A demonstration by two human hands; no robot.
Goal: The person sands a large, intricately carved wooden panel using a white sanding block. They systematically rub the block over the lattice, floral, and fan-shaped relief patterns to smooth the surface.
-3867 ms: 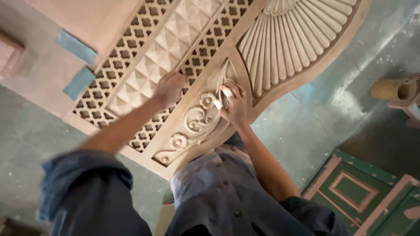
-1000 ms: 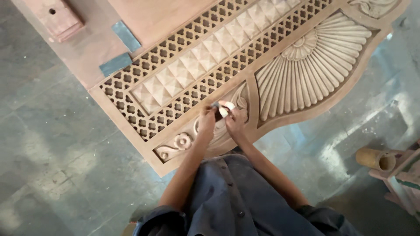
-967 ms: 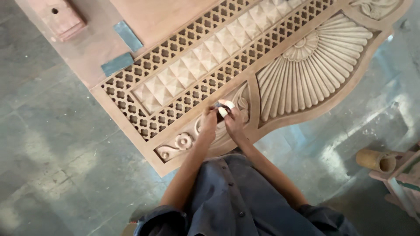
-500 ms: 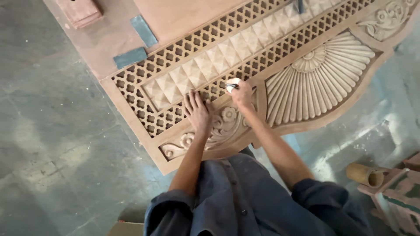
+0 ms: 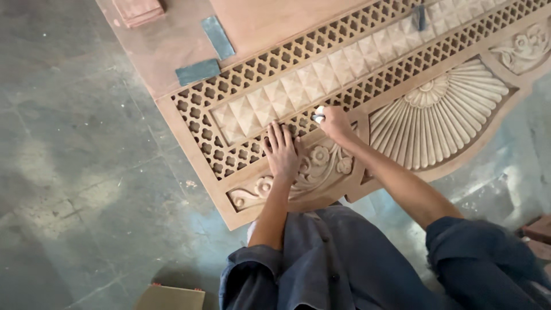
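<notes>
1. Carved wooden panel [image 5: 367, 86] lies flat on the floor, running from frame centre to upper right.
2. Right hand [image 5: 336, 123], at centre frame, is closed around a small white piece [image 5: 319, 113] pressed to the lattice band; what the piece is cannot be told.
3. Left hand [image 5: 282, 152] rests palm down, fingers spread and holding nothing, on the floral scroll just left of it.
4. Both forearms extend from the lower frame.
5. Two grey-blue blocks [image 5: 198, 72] lie on the board at upper left.

Your panel [image 5: 344, 86] is matt, bare carved wood; the floor [image 5: 74, 143] is rough grey stone; your sleeves [image 5: 482, 252] are cloth.
</notes>
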